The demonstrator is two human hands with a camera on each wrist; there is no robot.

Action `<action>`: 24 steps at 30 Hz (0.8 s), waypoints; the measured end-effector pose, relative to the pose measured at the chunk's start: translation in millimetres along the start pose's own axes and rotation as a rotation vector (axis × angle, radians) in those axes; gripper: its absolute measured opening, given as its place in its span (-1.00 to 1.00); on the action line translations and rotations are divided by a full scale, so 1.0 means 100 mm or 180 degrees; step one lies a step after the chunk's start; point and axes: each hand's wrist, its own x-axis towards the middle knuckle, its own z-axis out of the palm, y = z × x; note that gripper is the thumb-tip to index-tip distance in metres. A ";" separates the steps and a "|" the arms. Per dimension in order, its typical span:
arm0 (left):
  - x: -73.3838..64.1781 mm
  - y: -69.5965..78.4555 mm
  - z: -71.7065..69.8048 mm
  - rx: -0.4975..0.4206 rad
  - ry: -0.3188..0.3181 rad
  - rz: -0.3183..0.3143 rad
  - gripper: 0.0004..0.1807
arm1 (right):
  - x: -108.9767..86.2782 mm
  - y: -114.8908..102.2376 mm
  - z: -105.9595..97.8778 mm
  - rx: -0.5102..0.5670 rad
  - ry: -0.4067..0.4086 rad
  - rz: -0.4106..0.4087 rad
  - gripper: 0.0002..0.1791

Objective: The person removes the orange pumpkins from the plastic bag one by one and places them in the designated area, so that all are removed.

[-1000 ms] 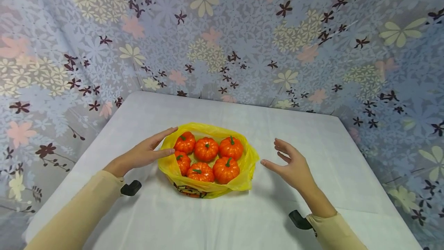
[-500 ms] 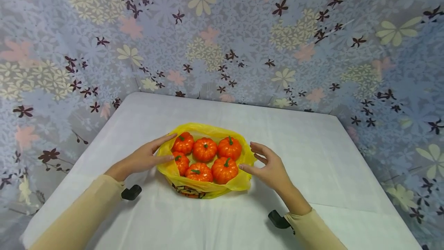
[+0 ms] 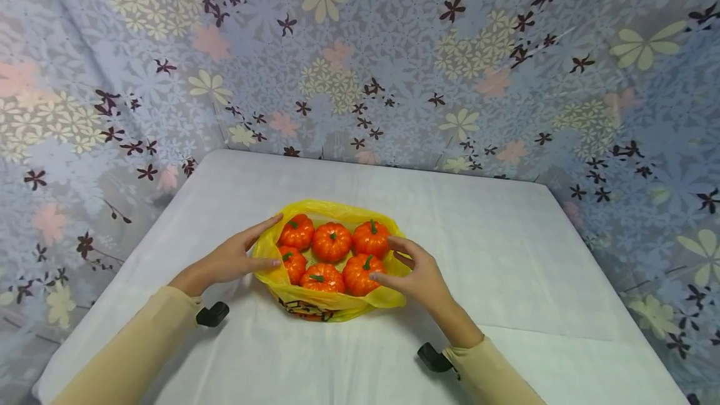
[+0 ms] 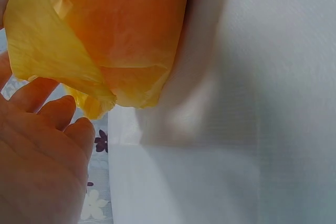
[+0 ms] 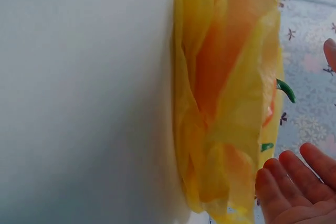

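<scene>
A yellow plastic bag (image 3: 360,310), its mouth spread wide, holds several glossy orange toy pumpkins (image 3: 330,244) with green stems. At its left rim is my left hand (image 3: 227,257), thumb and fingers spread, the thumb tip overlapping the rim beside the nearest pumpkin. The left wrist view has that hand's relaxed fingers right at the folded edge of the bag. Over the bag's right side reaches my right hand (image 3: 423,279), thumb and fingers apart around the right-hand pumpkins. In the right wrist view, its straight fingers lie beyond the bag's upper edge, near a green stem (image 5: 267,147).
The bag stands on a table covered with a white cloth (image 3: 495,236). Behind and at both sides hangs a floral curtain (image 3: 394,61). Each wrist wears a black camera mount, such as the right one (image 3: 434,358).
My right hand has moved left, from beside the bag to over its right rim and pumpkins. My left hand has shifted only slightly at the left rim. The pumpkins keep their places.
</scene>
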 end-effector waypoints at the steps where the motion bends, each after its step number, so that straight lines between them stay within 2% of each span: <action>1: 0.01 0.00 0.00 0.0003 0.0002 -0.0004 0.00 | 0.01 0.01 0.01 0.0006 -0.0010 0.0027 -0.16; 9: 0.10 0.00 -0.02 0.0047 0.0014 -0.0035 0.03 | 0.08 0.04 0.08 -0.0207 -0.0086 0.0238 -0.16; 24: 0.07 -0.01 -0.05 0.0051 0.0001 -0.0030 0.08 | 0.11 -0.01 0.17 -0.0660 -0.0220 0.0293 -0.11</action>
